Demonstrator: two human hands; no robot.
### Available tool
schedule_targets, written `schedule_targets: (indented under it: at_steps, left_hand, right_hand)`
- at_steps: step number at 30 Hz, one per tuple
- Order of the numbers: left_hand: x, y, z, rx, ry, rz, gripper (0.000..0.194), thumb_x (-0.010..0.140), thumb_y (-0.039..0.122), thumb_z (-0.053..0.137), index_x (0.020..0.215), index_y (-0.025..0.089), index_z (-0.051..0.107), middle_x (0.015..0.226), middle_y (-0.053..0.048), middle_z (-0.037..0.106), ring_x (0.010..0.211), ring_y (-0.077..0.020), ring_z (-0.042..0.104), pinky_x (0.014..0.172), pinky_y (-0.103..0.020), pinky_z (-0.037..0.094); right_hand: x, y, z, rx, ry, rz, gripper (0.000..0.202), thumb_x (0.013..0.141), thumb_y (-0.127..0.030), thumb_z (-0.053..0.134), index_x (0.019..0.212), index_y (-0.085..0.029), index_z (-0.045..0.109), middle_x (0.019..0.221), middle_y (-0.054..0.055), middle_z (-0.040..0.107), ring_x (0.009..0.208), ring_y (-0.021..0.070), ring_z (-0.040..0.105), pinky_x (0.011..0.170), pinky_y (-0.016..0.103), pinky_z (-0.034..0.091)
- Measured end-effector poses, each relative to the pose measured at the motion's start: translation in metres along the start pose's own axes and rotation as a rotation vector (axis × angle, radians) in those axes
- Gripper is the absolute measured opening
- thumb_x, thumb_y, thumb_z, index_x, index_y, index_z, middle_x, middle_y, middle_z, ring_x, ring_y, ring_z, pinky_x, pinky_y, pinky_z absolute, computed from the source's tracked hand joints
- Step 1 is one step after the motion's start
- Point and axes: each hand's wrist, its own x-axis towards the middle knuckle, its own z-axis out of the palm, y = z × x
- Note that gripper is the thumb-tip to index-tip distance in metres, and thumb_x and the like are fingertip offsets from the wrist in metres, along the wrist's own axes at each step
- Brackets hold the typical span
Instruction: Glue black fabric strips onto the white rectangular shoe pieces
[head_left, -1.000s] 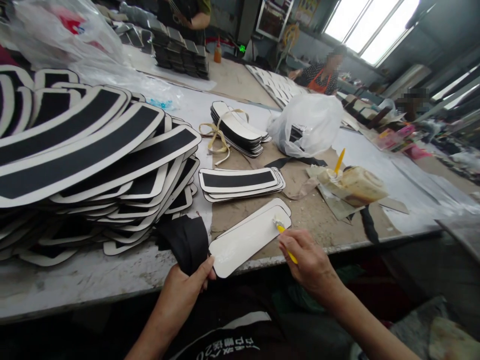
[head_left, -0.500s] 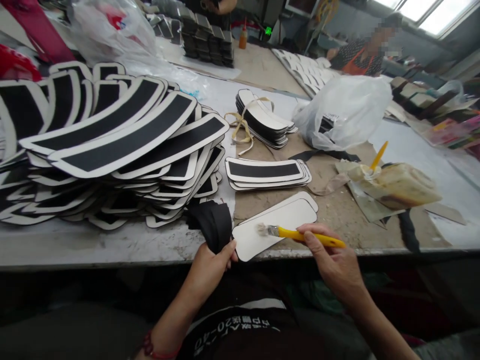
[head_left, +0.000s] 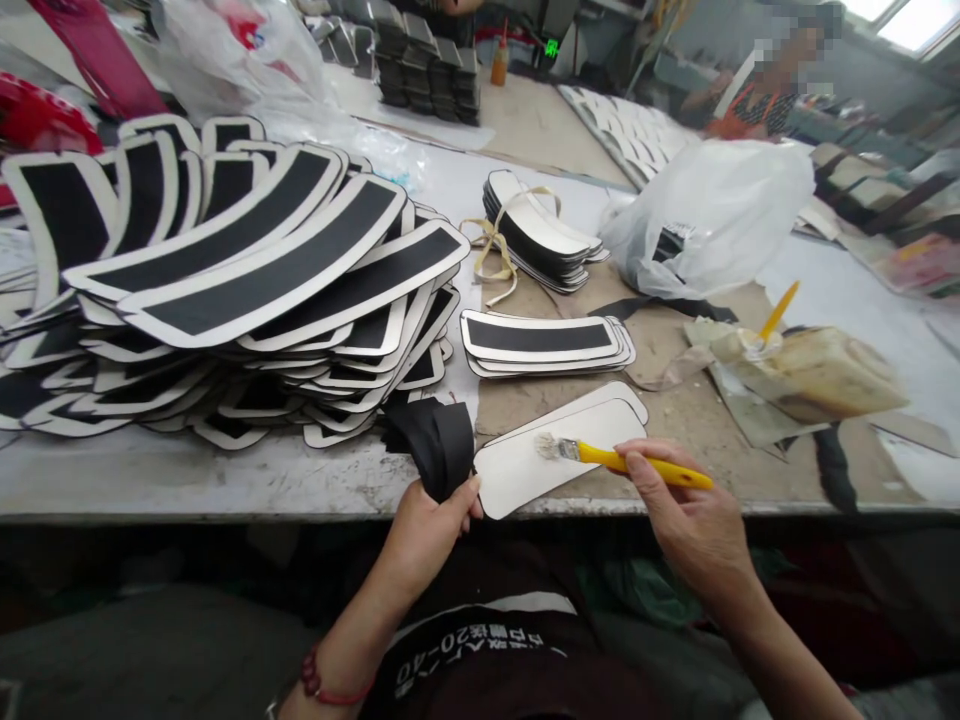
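Observation:
My right hand (head_left: 686,500) is closed around the yellow handle of a paintbrush (head_left: 645,467). The brush's pale bristles rest on the upper of two overlapping white curved panels (head_left: 525,475) at the table's front edge. At the panel's left end, my left hand (head_left: 435,520) is closed on a bundle of black strips (head_left: 435,440), its thumb and fingers touching the panel's corner. Just beyond lies a short stack of white panels with black centres (head_left: 540,338).
A large heap of black-and-white panels (head_left: 262,270) covers the left side. Behind are a tied panel stack (head_left: 540,225) and a white plastic bag (head_left: 720,220). On the right lies a stained plastic container (head_left: 832,370) with another yellow handle in it. A person (head_left: 757,100) is farther back.
The brush has slid a little to the right along the white panel. My left hand keeps its hold at the panel's corner. The whole view has shifted slightly.

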Motion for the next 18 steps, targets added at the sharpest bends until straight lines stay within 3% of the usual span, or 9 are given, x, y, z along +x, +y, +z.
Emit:
schedule_targets:
  at_steps: [9, 13, 18]
  left_hand:
    - [0.0, 0.0, 0.001, -0.007, 0.032, -0.016, 0.036, 0.074, 0.045, 0.057, 0.053, 0.016, 0.057, 0.049, -0.001, 0.053, 0.047, -0.0125, 0.046, 0.048, -0.024, 0.035]
    - [0.001, -0.001, 0.003, 0.0, 0.044, -0.02, 0.036, 0.074, 0.046, 0.058, 0.054, 0.016, 0.057, 0.05, -0.001, 0.054, 0.047, -0.013, 0.047, 0.048, -0.025, 0.036]
    - [0.0, 0.003, 0.003, 0.026, 0.045, 0.003, 0.037, 0.074, 0.047, 0.057, 0.053, 0.017, 0.056, 0.049, 0.0, 0.053, 0.048, -0.0131, 0.047, 0.051, -0.025, 0.037]
  right_hand:
    - [0.013, 0.022, -0.035, -0.3, 0.122, -0.21, 0.009, 0.085, -0.024, 0.053, 0.088, -0.021, 0.061, 0.088, 0.006, 0.061, 0.085, 0.0204, 0.058, 0.079, 0.038, 0.049]
    - [-0.005, 0.012, -0.023, -0.342, 0.004, -0.334, 0.015, 0.083, -0.015, 0.053, 0.094, -0.022, 0.061, 0.089, 0.008, 0.06, 0.086, 0.021, 0.057, 0.08, 0.039, 0.049]
    - [-0.033, -0.026, 0.002, -0.031, -0.164, -0.318, 0.023, 0.082, -0.008, 0.051, 0.099, -0.021, 0.059, 0.086, 0.007, 0.063, 0.087, 0.0195, 0.058, 0.076, 0.034, 0.051]
